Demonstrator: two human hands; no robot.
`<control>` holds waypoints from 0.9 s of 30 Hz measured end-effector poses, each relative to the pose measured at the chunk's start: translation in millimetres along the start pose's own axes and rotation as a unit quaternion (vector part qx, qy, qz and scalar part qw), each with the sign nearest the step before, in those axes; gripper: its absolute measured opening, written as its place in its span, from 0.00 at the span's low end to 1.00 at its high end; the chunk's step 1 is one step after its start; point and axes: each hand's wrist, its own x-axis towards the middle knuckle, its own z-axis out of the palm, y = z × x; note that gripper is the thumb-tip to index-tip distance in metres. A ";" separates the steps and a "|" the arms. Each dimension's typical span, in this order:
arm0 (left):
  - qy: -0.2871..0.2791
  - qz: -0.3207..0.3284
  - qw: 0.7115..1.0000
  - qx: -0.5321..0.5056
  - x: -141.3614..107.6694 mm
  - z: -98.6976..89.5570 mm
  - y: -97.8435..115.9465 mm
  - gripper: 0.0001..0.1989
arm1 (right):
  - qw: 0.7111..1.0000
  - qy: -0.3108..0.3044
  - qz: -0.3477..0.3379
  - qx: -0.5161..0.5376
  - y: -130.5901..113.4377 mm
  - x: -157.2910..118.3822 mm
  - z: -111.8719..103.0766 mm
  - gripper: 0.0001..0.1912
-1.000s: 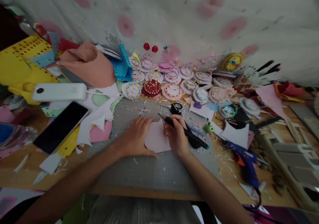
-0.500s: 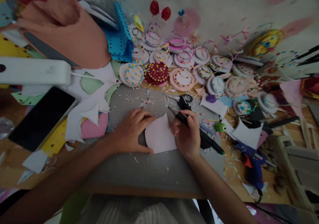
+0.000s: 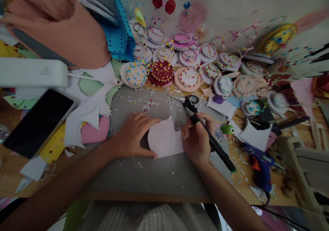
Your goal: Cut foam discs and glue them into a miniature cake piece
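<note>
The left hand [image 3: 133,135], half open, brackets the pale, curved-edged paper piece [image 3: 161,138] lying on the grey, scrap-strewn mat [image 3: 146,184]; a light touch like that could let it skid if pushed. The right hand [image 3: 197,142] is curled round a long black pen-like tool with a grey tip [image 3: 221,154], which might snag the black-handled scissors [image 3: 191,102] close by. Thin and matt, the paper would probably crease under pressure; the tool looks smooth, straight and rigid
</note>
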 end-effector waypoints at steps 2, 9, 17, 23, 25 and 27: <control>-0.009 -0.004 1.000 -0.011 -0.5 0.1 -0.9 0.48 | 1.000 0.002 0.006 0.002 -0.4 1.8 -0.3 0.08; 0.016 -0.003 0.993 -0.116 -2.6 -5.5 5.4 0.32 | 0.995 0.001 0.007 -0.102 1.2 0.4 -1.8 0.08; 0.102 -0.199 0.869 -0.440 -2.7 -4.0 17.9 0.17 | 0.982 -0.138 0.107 -0.073 -8.7 -10.9 2.6 0.07; 0.073 -0.262 0.805 -0.526 0.1 -4.8 20.4 0.20 | 0.977 -0.155 0.134 -0.065 -10.8 -11.4 3.6 0.15; 0.054 -0.267 0.787 -0.553 -0.1 -6.8 18.4 0.25 | 0.981 -0.127 0.125 -0.075 -10.5 -10.4 3.7 0.14; 0.020 -0.263 0.775 -0.574 -1.1 -8.3 14.6 0.33 | 0.987 -0.092 0.102 -0.088 -10.0 -10.0 3.8 0.14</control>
